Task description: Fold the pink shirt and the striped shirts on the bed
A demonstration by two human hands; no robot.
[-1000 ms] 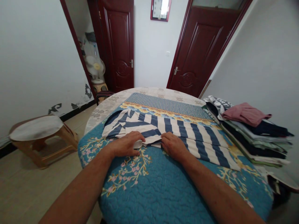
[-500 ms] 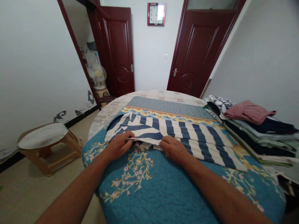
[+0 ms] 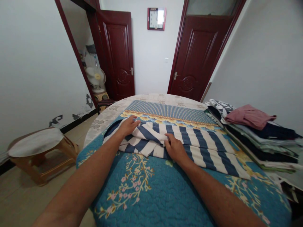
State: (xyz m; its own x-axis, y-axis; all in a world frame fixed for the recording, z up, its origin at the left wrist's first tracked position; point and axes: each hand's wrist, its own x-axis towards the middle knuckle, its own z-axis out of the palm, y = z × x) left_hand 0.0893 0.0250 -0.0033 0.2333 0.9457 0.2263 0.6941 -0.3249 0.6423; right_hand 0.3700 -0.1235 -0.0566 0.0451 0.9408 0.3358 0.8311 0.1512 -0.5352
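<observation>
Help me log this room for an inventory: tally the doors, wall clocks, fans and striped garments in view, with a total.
Dark-red doors: 2
Wall clock: 1
Fan: 1
Striped garment: 1
Total: 5

Left fingers and right fingers touch striped cloth.

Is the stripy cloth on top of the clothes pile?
No, the stripy cloth lies on the blue blanket, to the left of the clothes pile.
</observation>
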